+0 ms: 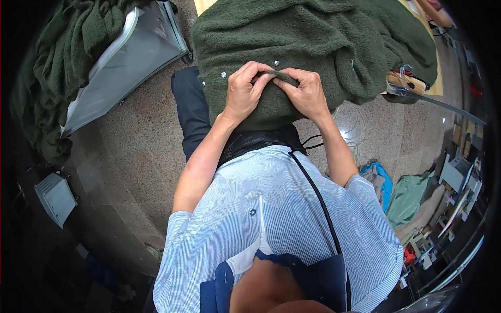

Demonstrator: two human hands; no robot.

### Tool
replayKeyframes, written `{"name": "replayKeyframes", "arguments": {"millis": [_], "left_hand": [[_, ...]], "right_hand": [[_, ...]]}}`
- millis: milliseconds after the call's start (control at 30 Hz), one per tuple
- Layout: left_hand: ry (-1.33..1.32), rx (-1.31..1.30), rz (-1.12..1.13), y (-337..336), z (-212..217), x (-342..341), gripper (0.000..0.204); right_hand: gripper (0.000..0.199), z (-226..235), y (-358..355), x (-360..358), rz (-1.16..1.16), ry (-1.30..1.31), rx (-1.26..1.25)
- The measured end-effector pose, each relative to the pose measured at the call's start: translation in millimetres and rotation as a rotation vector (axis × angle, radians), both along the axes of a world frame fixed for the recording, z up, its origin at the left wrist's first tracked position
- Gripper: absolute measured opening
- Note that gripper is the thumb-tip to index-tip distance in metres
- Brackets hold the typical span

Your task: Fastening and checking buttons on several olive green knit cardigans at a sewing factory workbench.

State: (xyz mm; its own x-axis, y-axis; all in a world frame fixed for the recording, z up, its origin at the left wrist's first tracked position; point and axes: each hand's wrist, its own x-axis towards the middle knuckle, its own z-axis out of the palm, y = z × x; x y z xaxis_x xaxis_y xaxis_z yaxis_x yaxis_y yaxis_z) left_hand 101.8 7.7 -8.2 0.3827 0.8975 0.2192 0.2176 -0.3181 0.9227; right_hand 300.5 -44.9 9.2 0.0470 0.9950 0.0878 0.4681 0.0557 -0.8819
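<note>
A dark green knitted garment [318, 47] spreads over my lap and the pale table in front of me. Both hands meet at its near part and pinch a raised fold of the knit between them. My left hand [244, 88] grips the fold with thumb and forefinger. Close beside it, my right hand [307, 93] holds the same fold, fingers curled. Small shiny decorations dot the fabric: one [276, 63] just beyond my fingertips, another [223, 74] left of my left hand. Whether anything small sits inside the pinch is hidden.
At the far left, more green knitwear [83, 36] drapes over a grey-white cart [130, 57]. A wooden-handled tool [407, 82] rests at the table's right edge. Blue and green plastic bags [409, 198] lie on the speckled floor at right. Another person's arm [438, 14] shows at upper right.
</note>
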Motion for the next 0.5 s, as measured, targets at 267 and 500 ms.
{"name": "replayKeyframes", "arguments": {"millis": [267,500], "left_hand": [[0.038,-0.036,-0.065,13,5,-4,0.013],[0.0,-0.501,-0.273,31,9,-13,0.021]], "right_hand": [[0.021,11,8,23,0.098,0.185,-0.354],[0.023,3,14,30,0.136,0.349,-0.437]]}}
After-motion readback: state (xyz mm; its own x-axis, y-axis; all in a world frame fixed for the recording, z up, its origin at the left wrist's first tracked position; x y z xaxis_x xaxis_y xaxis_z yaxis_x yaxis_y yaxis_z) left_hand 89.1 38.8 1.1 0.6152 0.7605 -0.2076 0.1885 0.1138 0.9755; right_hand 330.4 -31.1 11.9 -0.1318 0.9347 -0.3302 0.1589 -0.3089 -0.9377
